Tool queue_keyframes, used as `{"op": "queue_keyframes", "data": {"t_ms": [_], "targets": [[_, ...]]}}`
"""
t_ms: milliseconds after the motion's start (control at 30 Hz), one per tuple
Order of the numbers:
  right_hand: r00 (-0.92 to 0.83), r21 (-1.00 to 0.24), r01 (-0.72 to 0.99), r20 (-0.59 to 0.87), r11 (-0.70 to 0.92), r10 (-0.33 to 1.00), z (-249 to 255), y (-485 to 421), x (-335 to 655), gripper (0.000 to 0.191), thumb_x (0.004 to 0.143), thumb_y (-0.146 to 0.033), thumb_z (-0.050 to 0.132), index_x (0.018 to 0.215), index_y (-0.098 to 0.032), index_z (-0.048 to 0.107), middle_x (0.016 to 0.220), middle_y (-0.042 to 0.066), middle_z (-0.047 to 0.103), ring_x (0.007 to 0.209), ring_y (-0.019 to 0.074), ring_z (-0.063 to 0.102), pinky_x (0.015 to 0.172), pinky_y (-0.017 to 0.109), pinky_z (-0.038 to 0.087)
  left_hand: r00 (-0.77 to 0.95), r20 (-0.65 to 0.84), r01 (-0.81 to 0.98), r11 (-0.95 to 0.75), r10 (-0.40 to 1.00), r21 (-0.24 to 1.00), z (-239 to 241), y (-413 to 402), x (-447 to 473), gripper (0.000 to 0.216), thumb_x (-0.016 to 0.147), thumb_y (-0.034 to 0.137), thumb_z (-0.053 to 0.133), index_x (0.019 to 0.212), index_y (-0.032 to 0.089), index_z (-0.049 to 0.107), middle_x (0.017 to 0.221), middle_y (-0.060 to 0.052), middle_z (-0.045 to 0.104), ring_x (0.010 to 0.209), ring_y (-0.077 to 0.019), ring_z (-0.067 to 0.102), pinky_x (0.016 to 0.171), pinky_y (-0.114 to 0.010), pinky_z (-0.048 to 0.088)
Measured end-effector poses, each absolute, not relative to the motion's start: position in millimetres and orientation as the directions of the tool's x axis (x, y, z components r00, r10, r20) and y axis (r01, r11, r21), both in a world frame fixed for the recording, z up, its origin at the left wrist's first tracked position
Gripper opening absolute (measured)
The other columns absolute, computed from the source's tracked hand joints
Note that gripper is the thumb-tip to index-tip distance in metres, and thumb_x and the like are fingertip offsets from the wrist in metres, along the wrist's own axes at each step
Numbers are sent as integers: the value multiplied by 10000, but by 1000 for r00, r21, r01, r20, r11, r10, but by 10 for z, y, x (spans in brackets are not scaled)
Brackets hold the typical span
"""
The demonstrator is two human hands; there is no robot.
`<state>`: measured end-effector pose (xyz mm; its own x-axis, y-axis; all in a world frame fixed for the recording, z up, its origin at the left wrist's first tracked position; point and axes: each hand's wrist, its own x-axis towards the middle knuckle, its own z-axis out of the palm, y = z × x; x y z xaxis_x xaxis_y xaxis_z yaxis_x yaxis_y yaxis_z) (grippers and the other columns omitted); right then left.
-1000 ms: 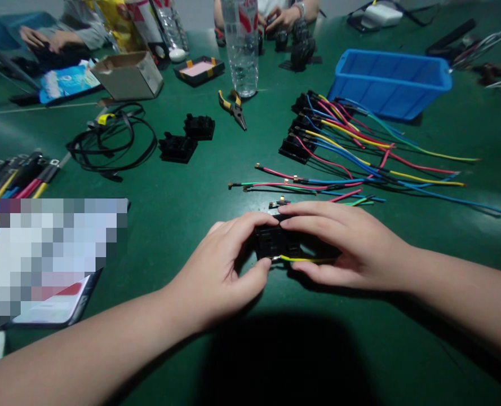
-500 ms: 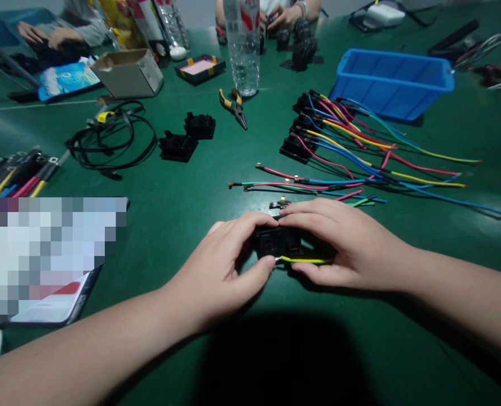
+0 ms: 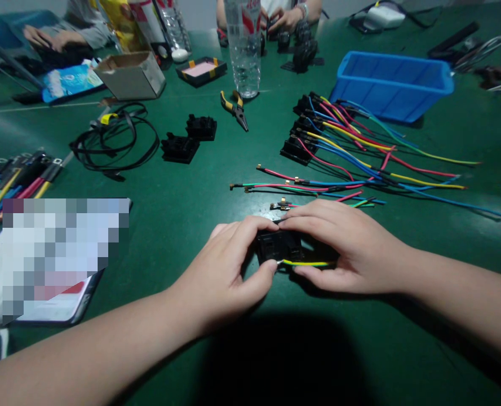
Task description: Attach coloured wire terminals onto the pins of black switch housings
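Between my two hands is a black plastic housing [image 3: 278, 242], resting low over the green table. My left hand [image 3: 233, 262] grips its left side, with the thumb at the front edge by the metal end of a yellow-green wire [image 3: 305, 263]. My right hand [image 3: 351, 245] closes on the housing's far edge with its fingers, and the wire runs into its palm beside the thumb. Just beyond my fingers lie loose wires with brass terminals [image 3: 283, 202]. Further off to the right are several black housings with coloured wires attached [image 3: 298, 148].
Two bare black housings [image 3: 180, 148] and yellow-handled pliers [image 3: 236, 111] lie ahead. A blue bin [image 3: 394, 84], a water bottle [image 3: 245, 62] and a cardboard box [image 3: 132, 76] stand further back. At left are a phone [image 3: 76, 304], a coiled black cable [image 3: 115, 141] and bundled wires [image 3: 22, 180]. Two other people's hands show across the table.
The view has shifted very slightly. Both hands keep the same hold on the black housing, and the wire stays at its front edge.
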<state>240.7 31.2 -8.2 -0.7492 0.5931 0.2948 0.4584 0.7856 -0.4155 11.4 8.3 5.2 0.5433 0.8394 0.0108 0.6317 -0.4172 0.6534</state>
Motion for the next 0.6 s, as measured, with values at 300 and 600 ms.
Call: {"op": "queue_keyframes", "data": {"t_ms": [300,600], "targets": [[-740,-434,481,265,762,618,-91,308,2399,421,818,-392,615,1176,-182,543,1147,106,635,1023,248,577,848,399,467,555,81,617,-475,828,628,16,85,123,376,840,252,586,1196,218,468,1238,-89,506,1205,-232,459,1039,-397,385],[-753,-444,469,251,763,609,-76,301,2398,420,835,-413,591,1179,-173,564,1102,109,646,999,257,569,849,418,444,530,77,630,-453,845,631,19,85,137,324,803,220,595,1120,194,532,1143,-84,537,1134,-231,492,986,-393,423]]}}
